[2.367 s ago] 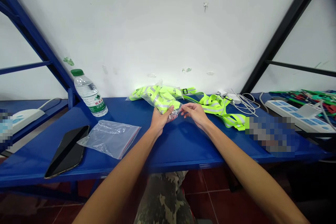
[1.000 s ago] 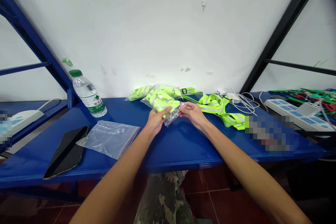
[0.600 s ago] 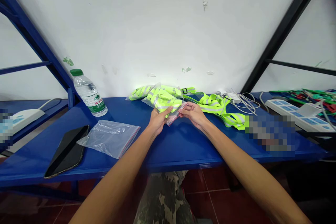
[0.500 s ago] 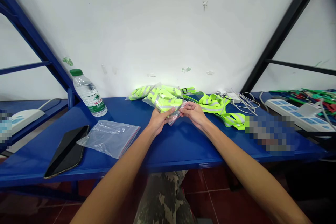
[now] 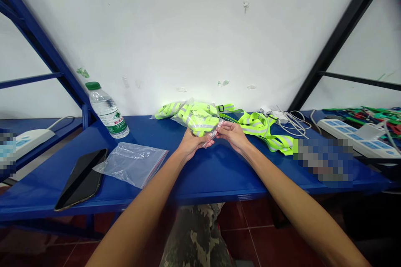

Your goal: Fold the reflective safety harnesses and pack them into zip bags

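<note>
A clear zip bag [image 5: 202,119] filled with neon yellow reflective straps lies between my hands, its red-lined mouth toward me. My left hand [image 5: 191,144] grips the bag's near left edge, thumb on top. At the right end of that mouth, my right hand [image 5: 232,134] pinches the seal strip. Behind it on the left rests another bag of yellow straps [image 5: 169,110]. Loose reflective straps [image 5: 258,124] with a black buckle spread to the right. A flat clear zip bag [image 5: 133,162] with nothing inside lies left of my left forearm.
On the blue table [image 5: 216,175], a black phone [image 5: 82,179] and a water bottle [image 5: 109,112] stand to the left. White cables [image 5: 296,122] and a power strip [image 5: 357,137] are at the right, beside a pile of coloured cords [image 5: 372,119]. A white wall closes off the back.
The bag's mouth now lies straighter between my hands, with its red strip more visible. My left thumb has shifted slightly along it. The view has moved a little.
</note>
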Tool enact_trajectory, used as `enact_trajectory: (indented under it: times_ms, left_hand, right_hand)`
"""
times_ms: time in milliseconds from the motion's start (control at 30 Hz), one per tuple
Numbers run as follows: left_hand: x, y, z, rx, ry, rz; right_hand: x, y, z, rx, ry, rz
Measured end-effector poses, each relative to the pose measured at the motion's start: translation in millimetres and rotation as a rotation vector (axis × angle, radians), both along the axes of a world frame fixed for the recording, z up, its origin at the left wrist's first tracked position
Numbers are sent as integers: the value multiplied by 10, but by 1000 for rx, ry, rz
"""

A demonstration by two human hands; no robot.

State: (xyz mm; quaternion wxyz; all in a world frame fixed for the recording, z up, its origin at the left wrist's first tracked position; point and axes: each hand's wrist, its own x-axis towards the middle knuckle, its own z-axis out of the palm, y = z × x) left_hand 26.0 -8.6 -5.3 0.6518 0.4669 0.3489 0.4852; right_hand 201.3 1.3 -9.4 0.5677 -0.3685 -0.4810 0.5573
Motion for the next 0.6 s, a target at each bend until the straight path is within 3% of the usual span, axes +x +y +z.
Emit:
enact_trajectory:
  times_ms: [133,600]
  left_hand:
    - [-5,-29,14,13,65,-58]
    - [-2,-22,-14,80,183,-49]
  right_hand:
    - [29,35,-10,38,9,-79]
    - [46,65,7,45,57,-210]
